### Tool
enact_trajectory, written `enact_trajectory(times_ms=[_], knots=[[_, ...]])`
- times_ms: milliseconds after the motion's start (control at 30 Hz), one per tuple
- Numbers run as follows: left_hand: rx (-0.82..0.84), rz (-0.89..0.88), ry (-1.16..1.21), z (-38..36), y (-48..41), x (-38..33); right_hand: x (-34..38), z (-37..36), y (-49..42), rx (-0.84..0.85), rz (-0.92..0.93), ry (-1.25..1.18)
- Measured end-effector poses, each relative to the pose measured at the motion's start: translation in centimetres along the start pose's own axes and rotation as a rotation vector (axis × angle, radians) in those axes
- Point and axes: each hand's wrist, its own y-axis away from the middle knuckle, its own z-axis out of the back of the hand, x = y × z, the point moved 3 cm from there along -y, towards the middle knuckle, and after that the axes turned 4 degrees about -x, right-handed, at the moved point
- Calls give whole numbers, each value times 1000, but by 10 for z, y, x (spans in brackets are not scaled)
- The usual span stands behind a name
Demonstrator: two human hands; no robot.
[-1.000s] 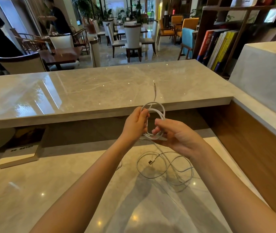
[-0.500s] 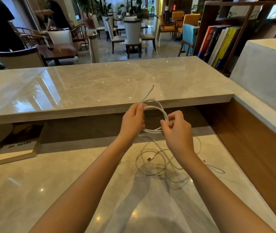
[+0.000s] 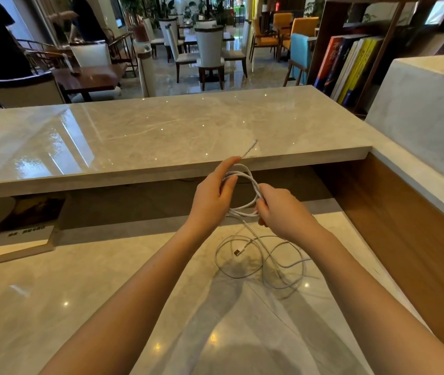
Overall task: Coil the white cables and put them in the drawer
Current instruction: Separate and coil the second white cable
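Left hand (image 3: 211, 197) pinches left side of cable (image 3: 243, 212) coil, right hand (image 3: 283, 212) curls round right side. Coil held above desk (image 3: 93, 293); rest of cable lies looped below, toward right edge. Book (image 3: 23, 240) at far-left edge.

A thin white cable (image 3: 242, 212), partly coiled in the air, trails loose loops onto the marble desk (image 3: 107, 293).
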Motion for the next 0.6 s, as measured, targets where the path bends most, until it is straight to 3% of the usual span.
enact_trajectory(times_ms=[133,233,300,367,433,600], knots=[[-6,-58,-75,5,-3,1,-1,10,1,197,56,-72],[-43,-41,-64,13,-7,1,-6,25,-7,34,43,-54],[-78,24,-63,18,-13,7,-6,30,-7,-70,1,-317],[-87,65,-81,23,-15,13,-6,31,-2,-4,-51,-719],[-59,129,-87,26,-14,20,-9,32,3,109,-76,-928],[-5,435,142,24,-8,31,-15,39,8,161,-43,-599]])
